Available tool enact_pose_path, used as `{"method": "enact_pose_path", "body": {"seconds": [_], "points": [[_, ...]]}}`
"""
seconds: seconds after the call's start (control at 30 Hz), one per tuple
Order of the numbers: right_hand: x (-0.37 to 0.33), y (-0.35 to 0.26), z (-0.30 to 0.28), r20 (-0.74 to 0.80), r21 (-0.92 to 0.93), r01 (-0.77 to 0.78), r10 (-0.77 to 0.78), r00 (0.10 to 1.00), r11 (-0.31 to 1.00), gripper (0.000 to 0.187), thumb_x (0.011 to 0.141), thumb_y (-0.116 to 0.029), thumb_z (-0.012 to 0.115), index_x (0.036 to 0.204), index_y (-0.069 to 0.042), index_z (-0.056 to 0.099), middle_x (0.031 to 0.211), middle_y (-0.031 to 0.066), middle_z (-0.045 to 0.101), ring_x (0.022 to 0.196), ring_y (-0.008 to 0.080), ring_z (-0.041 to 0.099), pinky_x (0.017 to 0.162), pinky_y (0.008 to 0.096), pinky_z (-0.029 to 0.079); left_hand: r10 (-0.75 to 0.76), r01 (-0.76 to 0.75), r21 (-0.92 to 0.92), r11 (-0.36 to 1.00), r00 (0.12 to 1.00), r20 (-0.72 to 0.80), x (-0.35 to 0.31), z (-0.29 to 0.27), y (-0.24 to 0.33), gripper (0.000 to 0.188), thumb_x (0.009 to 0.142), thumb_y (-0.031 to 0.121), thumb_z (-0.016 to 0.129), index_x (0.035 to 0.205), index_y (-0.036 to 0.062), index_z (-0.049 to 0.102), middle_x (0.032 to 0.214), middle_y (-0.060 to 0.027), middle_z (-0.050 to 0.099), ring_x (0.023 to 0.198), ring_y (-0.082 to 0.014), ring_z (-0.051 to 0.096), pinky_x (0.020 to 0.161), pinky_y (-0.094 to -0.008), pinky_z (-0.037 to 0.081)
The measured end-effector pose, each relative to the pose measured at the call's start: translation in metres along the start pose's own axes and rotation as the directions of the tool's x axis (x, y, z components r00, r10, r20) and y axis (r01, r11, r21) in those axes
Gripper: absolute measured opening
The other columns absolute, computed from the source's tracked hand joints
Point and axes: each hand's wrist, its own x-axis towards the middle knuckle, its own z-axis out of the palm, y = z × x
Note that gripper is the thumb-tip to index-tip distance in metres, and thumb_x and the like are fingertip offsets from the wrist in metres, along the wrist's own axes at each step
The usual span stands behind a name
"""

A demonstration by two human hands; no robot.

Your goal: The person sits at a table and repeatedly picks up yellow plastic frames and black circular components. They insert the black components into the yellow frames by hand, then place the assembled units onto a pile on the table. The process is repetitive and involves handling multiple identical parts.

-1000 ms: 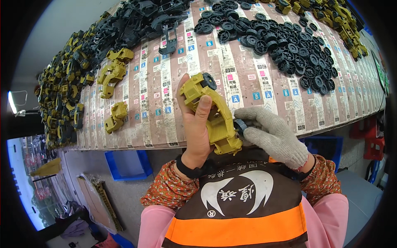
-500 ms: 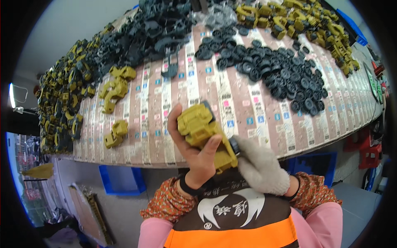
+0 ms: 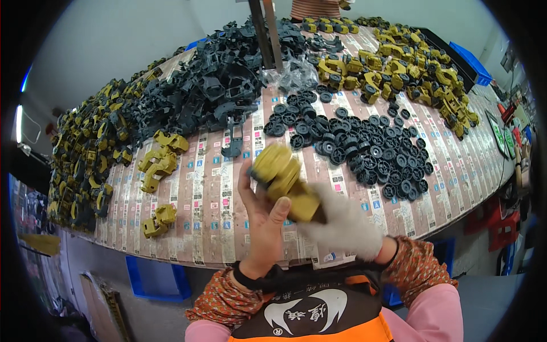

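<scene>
A yellow toy truck (image 3: 283,178) is held tilted above the near middle of the table, a little blurred. My bare left hand (image 3: 263,225) wraps round its left side, the thumb lying across the near face. In a whitish knitted glove, my right hand (image 3: 347,228) is closed at the truck's lower right end. Motion smears its fingers, and any small part under them is hidden. Black toy wheels (image 3: 373,151) are spread beyond my right hand. Left of the truck lie loose yellow toy parts (image 3: 159,165) and a smaller yellow piece (image 3: 159,221).
Dark grey plastic parts (image 3: 199,85) are heaped at the back, near an upright metal post (image 3: 259,34). Yellow-and-grey toy pieces (image 3: 85,154) crowd the left edge; yellow vehicle bodies (image 3: 399,71) fill the back right. A blue bin (image 3: 156,279) sits below the table. Another person's striped clothing (image 3: 315,9) shows at the far edge.
The view has tilted up, so the table sits lower in it. The truck has turned in my hands. The black wheel that showed by my gloved fingers is now out of sight.
</scene>
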Motion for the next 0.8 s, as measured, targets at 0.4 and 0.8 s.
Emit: {"method": "enact_pose_path", "body": {"seconds": [0.4, 0.8], "points": [[0.217, 0.181, -0.249, -0.395, 0.158, -0.259, 0.301, 0.868, 0.953, 0.037, 0.098, -0.045, 0.072, 0.104, -0.010, 0.063, 0.073, -0.0049, 0.051, 0.055, 0.0059, 0.046, 0.049, 0.0247, 0.035, 0.300, 0.058, 0.733, 0.677, 0.888, -0.348, -0.007, -0.202, 0.114, 0.027, 0.104, 0.008, 0.064, 0.129, 0.0008, 0.065, 0.122, -0.0047, 0.064, 0.111, -0.0131, 0.059, 0.103, -0.0302, 0.046], [0.156, 0.157, -0.161, -0.308, -0.010, -0.126, 0.116, 0.944, 0.992, 0.053, 0.109, -0.031, 0.061, 0.152, -0.002, 0.054, 0.098, -0.0022, 0.063, 0.074, 0.0053, 0.052, 0.066, 0.0239, 0.045, 0.063, 0.025, 0.852, -0.522, 0.998, 0.009, -0.027, -0.270, 0.163, 0.059, 0.083, 0.015, 0.078, 0.138, 0.0083, 0.060, 0.134, -0.0165, 0.064, 0.139, -0.0382, 0.055, 0.111, -0.0473, 0.046]]}}
